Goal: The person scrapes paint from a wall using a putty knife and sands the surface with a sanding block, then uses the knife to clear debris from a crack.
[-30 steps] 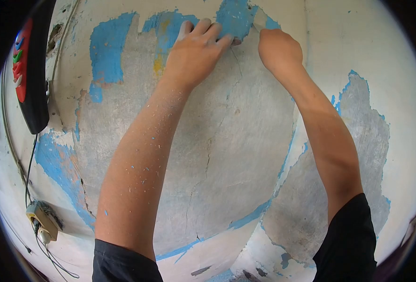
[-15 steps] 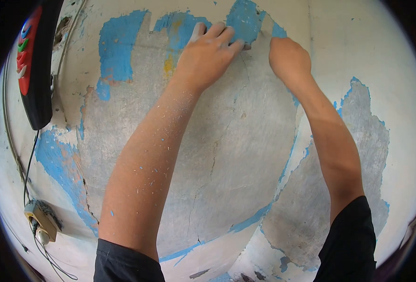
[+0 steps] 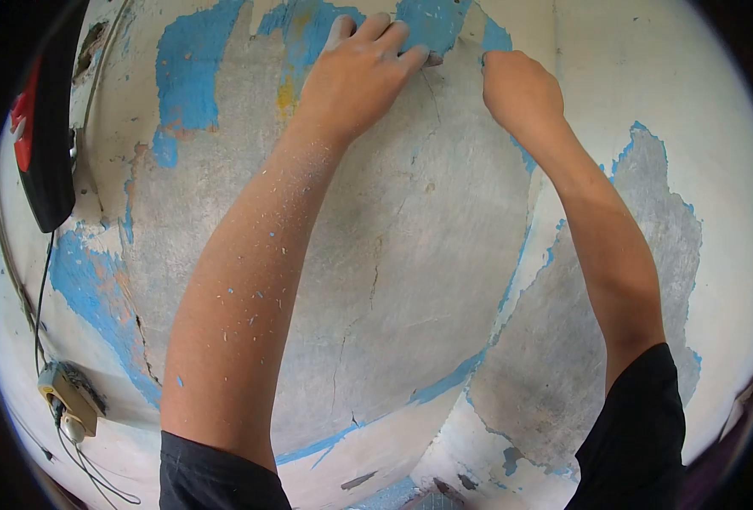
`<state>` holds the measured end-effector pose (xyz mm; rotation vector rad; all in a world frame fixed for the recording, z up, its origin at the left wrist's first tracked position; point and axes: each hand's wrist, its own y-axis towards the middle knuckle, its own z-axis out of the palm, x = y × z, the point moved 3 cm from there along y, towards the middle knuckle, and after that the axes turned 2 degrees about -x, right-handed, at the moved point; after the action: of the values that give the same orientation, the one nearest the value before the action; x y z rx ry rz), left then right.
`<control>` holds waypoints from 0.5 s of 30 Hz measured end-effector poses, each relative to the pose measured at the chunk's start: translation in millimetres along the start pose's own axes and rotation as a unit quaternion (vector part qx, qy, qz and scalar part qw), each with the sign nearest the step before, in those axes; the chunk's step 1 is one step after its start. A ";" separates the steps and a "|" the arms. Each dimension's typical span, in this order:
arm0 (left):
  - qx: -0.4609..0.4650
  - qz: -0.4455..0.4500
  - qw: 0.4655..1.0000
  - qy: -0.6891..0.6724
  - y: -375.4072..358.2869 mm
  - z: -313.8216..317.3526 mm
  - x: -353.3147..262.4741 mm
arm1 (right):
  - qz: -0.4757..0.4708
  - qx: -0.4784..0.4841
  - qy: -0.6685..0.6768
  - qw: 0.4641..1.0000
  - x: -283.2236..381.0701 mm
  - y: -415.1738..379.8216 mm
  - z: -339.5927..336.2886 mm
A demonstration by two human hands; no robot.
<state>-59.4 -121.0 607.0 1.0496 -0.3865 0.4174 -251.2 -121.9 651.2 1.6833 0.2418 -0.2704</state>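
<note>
Blue paint patch (image 3: 431, 21) just above my fingertips, my left hand (image 3: 355, 72) flat on the bare plaster wall (image 3: 427, 255), fingers together, my right hand (image 3: 521, 89) beside it, fisted, its contents hidden, red-buttoned device (image 3: 40, 144) far left.

Both arms were bare from the sleeve hems to the fingertips. Each upper arm was covered by a short black sleeve of plain fabric, without print or marking; the left sleeve (image 3: 223, 476) showed a slightly rumpled hem, the right sleeve (image 3: 636, 433) a smooth, angled one. The left forearm (image 3: 249, 255) was heavily speckled with fine pale dust and small flakes, several of them blue, scattered from elbow to wrist. The left hand (image 3: 355, 72) carried a chalky film over the knuckles and fingers. The right forearm (image 3: 602, 229) and right hand (image 3: 517, 85) appeared largely clean. No watch, ring, glove or bandage was observed.
</note>
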 end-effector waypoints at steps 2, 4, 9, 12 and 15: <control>0.008 0.005 1.000 0.006 0.8 -3.0 1.5 | 0.002 -0.004 0.008 1.000 2.8 4.4 -2.4; 0.005 0.009 1.000 0.011 0.0 -3.9 2.9 | 0.004 -0.019 0.013 1.000 -0.3 12.0 0.0; 0.004 0.000 1.000 0.014 -0.1 -1.7 1.8 | 0.010 -0.029 0.013 0.999 -0.2 7.1 7.7; 0.022 -0.001 1.000 -0.004 0.3 -3.4 4.5 | -0.001 -0.044 0.016 0.999 1.7 13.1 3.7; 0.010 0.008 1.000 0.001 0.8 1.1 3.1 | 0.014 -0.020 0.010 1.000 -2.0 23.7 -1.9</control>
<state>-57.2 -121.1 609.6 1.0655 -0.3901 0.4365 -245.5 -123.0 674.3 1.6490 0.2361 -0.2267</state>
